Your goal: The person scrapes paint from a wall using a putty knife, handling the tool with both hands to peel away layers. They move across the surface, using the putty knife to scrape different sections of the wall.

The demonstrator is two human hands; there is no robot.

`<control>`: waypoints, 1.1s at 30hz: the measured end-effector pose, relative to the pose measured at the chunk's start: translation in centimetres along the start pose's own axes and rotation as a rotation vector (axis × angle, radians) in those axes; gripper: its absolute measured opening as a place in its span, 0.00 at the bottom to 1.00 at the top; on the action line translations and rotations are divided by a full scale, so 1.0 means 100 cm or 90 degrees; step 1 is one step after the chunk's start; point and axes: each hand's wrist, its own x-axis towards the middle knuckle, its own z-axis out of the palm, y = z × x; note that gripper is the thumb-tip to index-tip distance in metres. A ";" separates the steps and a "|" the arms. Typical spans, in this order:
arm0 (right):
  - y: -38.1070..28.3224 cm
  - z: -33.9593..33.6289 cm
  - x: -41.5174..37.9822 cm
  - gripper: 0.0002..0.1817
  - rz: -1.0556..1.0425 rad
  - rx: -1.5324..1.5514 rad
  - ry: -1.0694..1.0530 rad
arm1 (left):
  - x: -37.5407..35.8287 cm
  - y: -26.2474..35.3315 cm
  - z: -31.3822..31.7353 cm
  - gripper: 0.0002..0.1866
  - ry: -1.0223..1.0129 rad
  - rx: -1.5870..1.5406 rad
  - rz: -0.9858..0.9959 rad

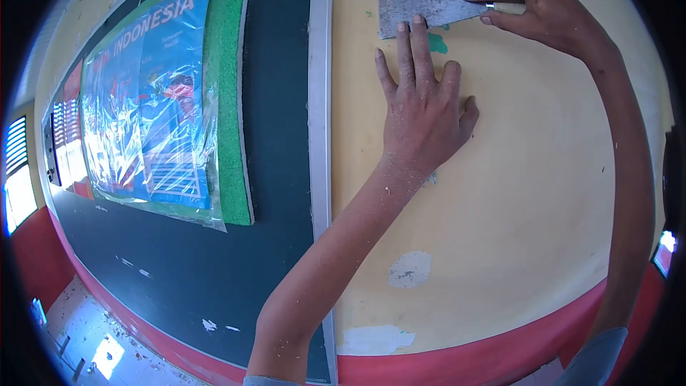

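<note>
My right hand (539, 11) grips the handle of a wide paint scraper (432, 8) high on the yellow wall (529, 193). The scraper's worn metal blade points left and lies against or very near the wall. My left hand (425, 104) has its fingers spread, with two fingertips on the lower edge of the blade. A green patch (437, 43) of exposed paint shows just under the blade, beside those fingertips. Pale dust speckles my left hand and forearm.
Left of the wall a light metal frame strip (321, 136) edges a dark board (282, 150). On the board hangs a plastic-covered Indonesia poster (153, 100) with a green border. Bare whitish patches (410, 269) mark the lower wall above a red band (471, 336). Debris dots the floor (93, 322).
</note>
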 end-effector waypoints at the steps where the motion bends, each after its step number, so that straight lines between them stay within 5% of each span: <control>1: 0.001 0.000 -0.001 0.17 -0.008 -0.006 0.004 | 0.000 -0.001 0.000 0.21 -0.003 0.002 0.007; 33: -0.001 0.001 -0.007 0.18 -0.058 0.070 0.020 | -0.002 -0.002 -0.001 0.20 0.016 -0.013 0.003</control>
